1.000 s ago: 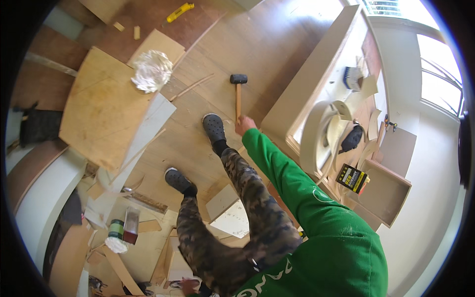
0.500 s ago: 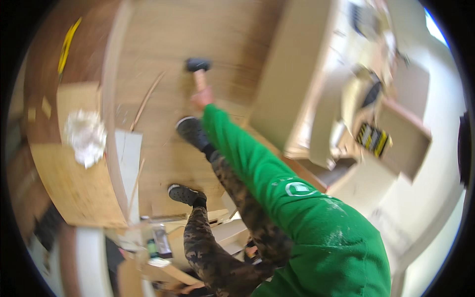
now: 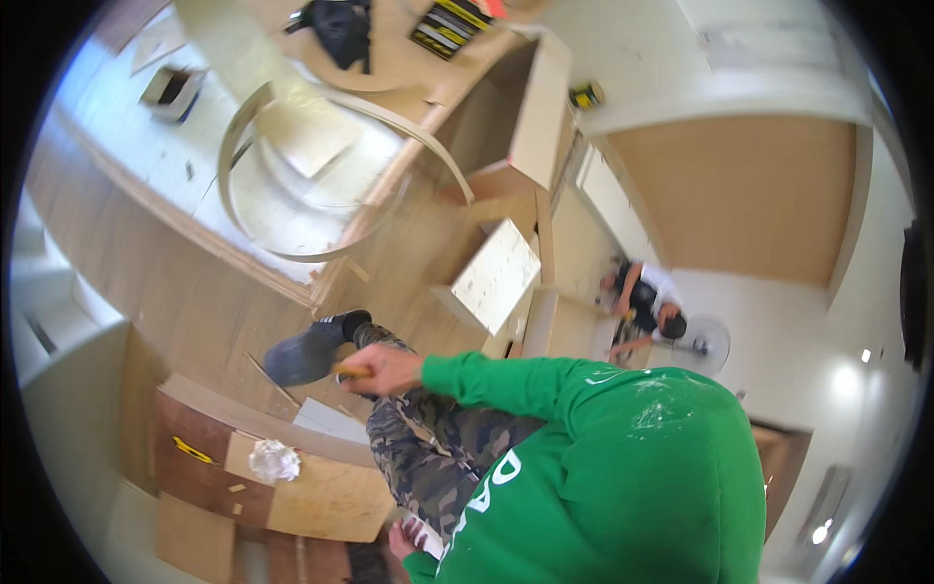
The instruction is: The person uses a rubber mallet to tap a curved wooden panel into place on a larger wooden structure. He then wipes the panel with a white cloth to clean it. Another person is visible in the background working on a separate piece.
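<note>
My right hand (image 3: 389,371) grips the short wooden handle of a rubber mallet, its fingers wrapped round it. The dark mallet head (image 3: 302,356) points left, beside my dark shoe (image 3: 342,323) and above the wood-look floor. Lower down, my left hand (image 3: 400,540) is close to my camouflage-trousered thigh (image 3: 418,477). Its fingers look curled at a small white thing (image 3: 424,534) whose kind I cannot make out. A white panel piece (image 3: 329,420) lies on the floor by my legs.
A low board surface (image 3: 331,496) bears crumpled white paper (image 3: 274,460) and a yellow cutter (image 3: 192,450). Ahead stand a large platform (image 3: 209,209) with a curved strip (image 3: 232,156) and an open cabinet box (image 3: 530,117). At right, another person (image 3: 647,297) bends near a fan (image 3: 702,345).
The view has swung to the right, bringing the platform, cabinet box and other person into sight. My right arm has drawn closer to my legs, still holding the mallet. My left hand now shows.
</note>
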Action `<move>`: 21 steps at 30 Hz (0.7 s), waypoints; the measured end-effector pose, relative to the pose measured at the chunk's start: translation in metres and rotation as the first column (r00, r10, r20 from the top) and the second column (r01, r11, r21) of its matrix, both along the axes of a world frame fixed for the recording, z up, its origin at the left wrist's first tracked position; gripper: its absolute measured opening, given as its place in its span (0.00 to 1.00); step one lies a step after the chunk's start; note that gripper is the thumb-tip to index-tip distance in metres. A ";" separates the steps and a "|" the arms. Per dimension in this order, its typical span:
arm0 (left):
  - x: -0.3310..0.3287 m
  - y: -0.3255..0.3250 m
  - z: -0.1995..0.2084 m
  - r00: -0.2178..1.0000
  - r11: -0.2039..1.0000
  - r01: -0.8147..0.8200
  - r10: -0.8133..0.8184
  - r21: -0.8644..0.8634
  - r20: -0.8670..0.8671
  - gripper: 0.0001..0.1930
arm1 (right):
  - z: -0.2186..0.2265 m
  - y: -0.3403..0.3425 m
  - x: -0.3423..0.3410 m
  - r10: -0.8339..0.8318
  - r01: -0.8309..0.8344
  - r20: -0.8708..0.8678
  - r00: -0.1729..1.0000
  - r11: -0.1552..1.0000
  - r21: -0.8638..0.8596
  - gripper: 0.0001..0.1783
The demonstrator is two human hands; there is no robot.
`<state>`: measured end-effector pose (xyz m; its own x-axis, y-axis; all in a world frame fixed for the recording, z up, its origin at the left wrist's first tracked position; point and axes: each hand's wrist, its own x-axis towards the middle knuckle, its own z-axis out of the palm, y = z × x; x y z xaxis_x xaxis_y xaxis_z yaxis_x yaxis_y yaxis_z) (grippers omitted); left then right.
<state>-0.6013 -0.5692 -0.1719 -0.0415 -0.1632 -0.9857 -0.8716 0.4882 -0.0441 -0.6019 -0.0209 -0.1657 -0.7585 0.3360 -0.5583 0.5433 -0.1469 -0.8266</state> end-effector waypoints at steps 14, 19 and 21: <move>-0.157 0.334 -0.048 0.662 0.636 0.732 -0.576 0.245 -0.480 0.21 | 0.068 0.113 0.298 -0.945 0.804 -0.128 0.300 0.178 0.567 0.10; -0.033 0.624 -0.049 0.447 0.253 0.892 -0.618 0.376 -0.647 0.19 | 0.043 0.184 0.368 -0.954 0.743 -0.065 0.294 0.185 0.643 0.12; 0.031 0.738 -0.056 0.333 0.085 0.930 -0.613 0.359 -0.716 0.20 | 0.029 0.222 0.385 -0.950 0.742 -0.061 0.305 0.197 0.641 0.13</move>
<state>-0.5699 0.1685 -0.2275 -0.0088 0.7855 -0.6189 0.1708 0.6110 0.7730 -0.2167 0.2010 -0.1369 0.3513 0.9215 -0.1657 0.5505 -0.3465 -0.7595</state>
